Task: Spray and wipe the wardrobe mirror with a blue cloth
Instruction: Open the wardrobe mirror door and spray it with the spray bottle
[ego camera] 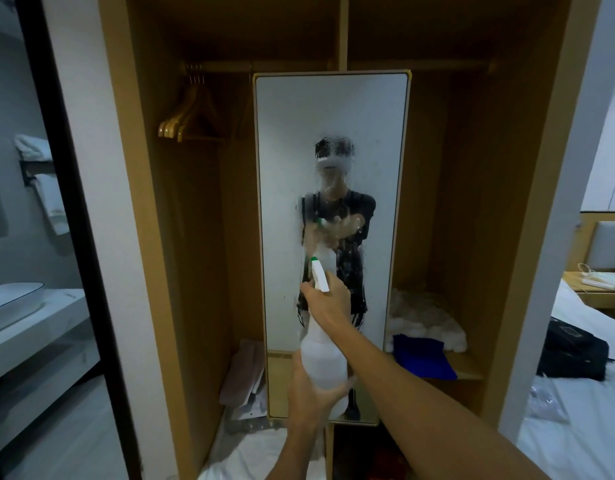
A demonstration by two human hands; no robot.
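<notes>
The open tan wooden wardrobe [181,237] fills the view, with a hanging rail at the top and shelf compartments low down. Against its middle stands the tall gold-framed rectangular mirror [333,109], its glass wet with droplets and runs from about its centre downward. In the wardrobe's right compartment, at 4 o'clock from the mirror's centre, a low shelf holds a crumpled white bundle of linen [427,317] with the folded blue cloth [423,355] lying in front of it, touching it. At 10 o'clock, a cluster of golden wooden coat hangers [181,123] hangs from the rail.

In front of the mirror's lower half is the translucent white plastic spray bottle [321,355] with a white trigger head and green nozzle tip, pointed at the glass. The left hand [309,400] cups the bottle's base, fingers curled round it. The right hand [328,303] grips the neck, fingers wrapped about the trigger head.
</notes>
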